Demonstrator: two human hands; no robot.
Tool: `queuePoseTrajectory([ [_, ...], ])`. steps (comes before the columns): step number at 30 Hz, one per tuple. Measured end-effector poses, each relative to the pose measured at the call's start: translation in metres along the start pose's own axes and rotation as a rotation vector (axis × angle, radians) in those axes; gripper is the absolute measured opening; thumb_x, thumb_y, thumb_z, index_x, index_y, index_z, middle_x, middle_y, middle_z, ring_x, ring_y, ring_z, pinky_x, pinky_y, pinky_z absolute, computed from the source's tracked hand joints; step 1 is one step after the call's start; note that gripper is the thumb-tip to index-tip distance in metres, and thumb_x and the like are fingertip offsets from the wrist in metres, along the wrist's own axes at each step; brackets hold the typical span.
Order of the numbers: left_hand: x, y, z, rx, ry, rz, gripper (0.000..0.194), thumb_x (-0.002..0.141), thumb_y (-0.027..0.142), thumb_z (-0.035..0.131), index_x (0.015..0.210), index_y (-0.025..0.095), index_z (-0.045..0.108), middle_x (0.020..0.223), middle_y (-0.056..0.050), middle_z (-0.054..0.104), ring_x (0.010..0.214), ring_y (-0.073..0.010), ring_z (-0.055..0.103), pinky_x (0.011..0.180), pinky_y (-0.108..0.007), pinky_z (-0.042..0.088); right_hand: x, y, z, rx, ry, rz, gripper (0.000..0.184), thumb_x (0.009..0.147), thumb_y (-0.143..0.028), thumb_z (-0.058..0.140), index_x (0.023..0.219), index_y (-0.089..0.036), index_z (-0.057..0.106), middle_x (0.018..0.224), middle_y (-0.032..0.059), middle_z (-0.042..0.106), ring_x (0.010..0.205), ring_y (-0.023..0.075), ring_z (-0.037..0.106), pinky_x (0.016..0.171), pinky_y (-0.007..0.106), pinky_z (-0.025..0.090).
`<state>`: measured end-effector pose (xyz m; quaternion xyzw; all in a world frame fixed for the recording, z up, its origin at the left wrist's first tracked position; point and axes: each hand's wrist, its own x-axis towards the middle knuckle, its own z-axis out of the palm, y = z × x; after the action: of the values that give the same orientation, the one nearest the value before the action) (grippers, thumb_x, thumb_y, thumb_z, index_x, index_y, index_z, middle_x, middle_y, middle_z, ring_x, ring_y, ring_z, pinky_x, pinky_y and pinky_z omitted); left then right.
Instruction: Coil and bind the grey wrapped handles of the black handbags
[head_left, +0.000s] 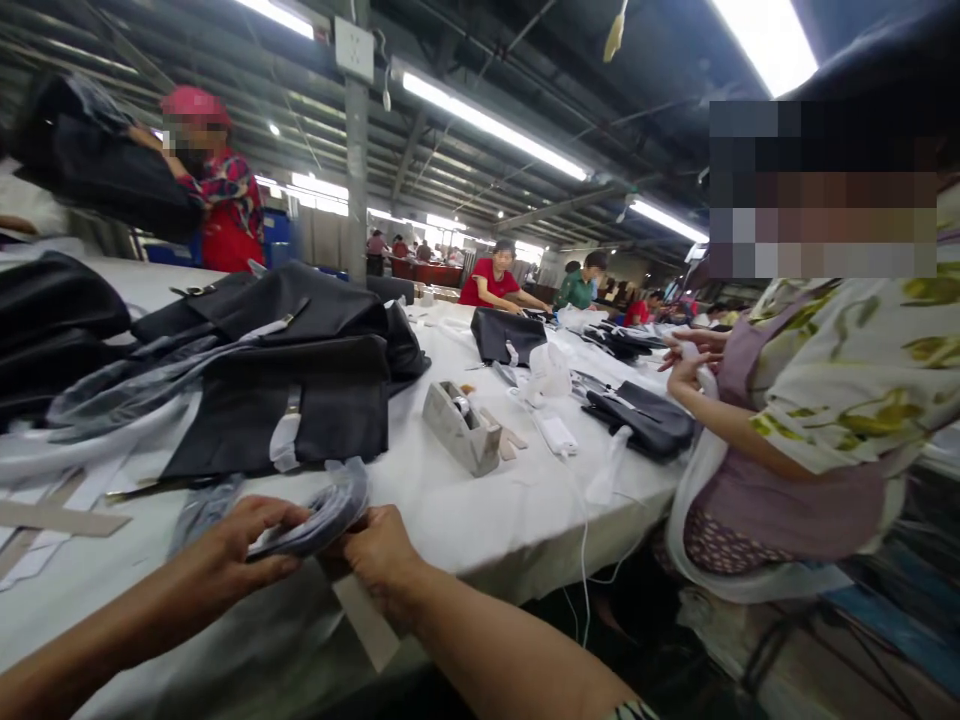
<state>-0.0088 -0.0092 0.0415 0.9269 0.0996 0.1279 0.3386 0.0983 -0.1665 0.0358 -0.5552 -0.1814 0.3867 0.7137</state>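
Near the table's front edge, my left hand (259,545) pinches a looped dark strap (341,508) wrapped in clear plastic. My right hand (382,555) is closed at the other side of that loop, its fingertips partly hidden behind it. Below the right hand a flat beige strip (366,622) sticks out downward; whether the fingers grip it is unclear. Just beyond my hands lies a black leather bag (232,415), with white wrapping (285,440) around its buckle tab. More plastic-covered strap (135,385) trails over the bags at left.
A grey tape dispenser (461,430) stands right of the bag. Beige and white strips (64,518) lie at left. A white cable (585,560) hangs off the white-covered table (450,520). A co-worker in an apron (795,450) is close on the right, near another black bag (645,418).
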Motion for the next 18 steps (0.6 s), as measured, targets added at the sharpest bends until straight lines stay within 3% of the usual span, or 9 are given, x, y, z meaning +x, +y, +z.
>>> queuePoseTrajectory([
  [6,-0.004,-0.021,0.008,-0.049,0.045,0.014,0.041,0.073,0.052,0.056,0.106,0.028,0.066,0.112,0.002,0.065,0.107,-0.0276,0.055,0.091,-0.036,0.042,-0.003,0.005,-0.006,0.019,-0.016,0.054,0.041,0.037,-0.032,0.088,0.072,-0.014,0.075,0.062,-0.0002,0.065,0.052,0.0097,0.051,0.053,0.023,0.044],
  [9,-0.002,-0.031,0.019,-0.024,0.063,0.054,0.039,0.073,0.053,0.056,0.103,0.031,0.065,0.104,0.005,0.067,0.101,-0.0252,0.057,0.089,-0.037,0.043,0.001,0.009,0.001,0.052,-0.006,0.0,0.041,0.041,-0.034,0.088,0.074,-0.013,0.075,0.062,0.0013,0.064,0.05,0.0114,0.052,0.047,0.023,0.041],
  [13,0.003,-0.05,0.034,0.066,0.172,0.105,0.033,0.075,0.052,0.055,0.1,0.034,0.066,0.099,0.006,0.068,0.098,-0.0259,0.058,0.09,-0.04,0.044,0.008,0.019,0.004,0.01,-0.003,-0.048,0.04,0.047,-0.034,0.086,0.079,-0.012,0.074,0.065,0.0025,0.066,0.051,0.0134,0.055,0.046,0.025,0.043],
  [16,0.008,-0.065,0.045,0.16,0.221,0.183,0.03,0.075,0.052,0.052,0.095,0.036,0.068,0.092,0.005,0.068,0.093,-0.0267,0.059,0.086,-0.042,0.045,0.011,0.018,-0.017,-0.088,-0.042,-0.009,0.041,0.037,-0.024,0.087,0.075,-0.014,0.073,0.065,-0.0018,0.064,0.054,0.0109,0.054,0.052,0.023,0.046],
  [18,0.011,-0.067,0.052,0.233,0.242,0.223,0.026,0.074,0.048,0.05,0.091,0.04,0.068,0.09,0.006,0.068,0.091,-0.0267,0.06,0.083,-0.042,0.046,0.007,0.01,-0.039,-0.208,-0.114,0.127,0.035,0.04,-0.019,0.084,0.072,-0.015,0.071,0.06,-0.0044,0.062,0.052,0.0103,0.054,0.052,0.023,0.047],
])
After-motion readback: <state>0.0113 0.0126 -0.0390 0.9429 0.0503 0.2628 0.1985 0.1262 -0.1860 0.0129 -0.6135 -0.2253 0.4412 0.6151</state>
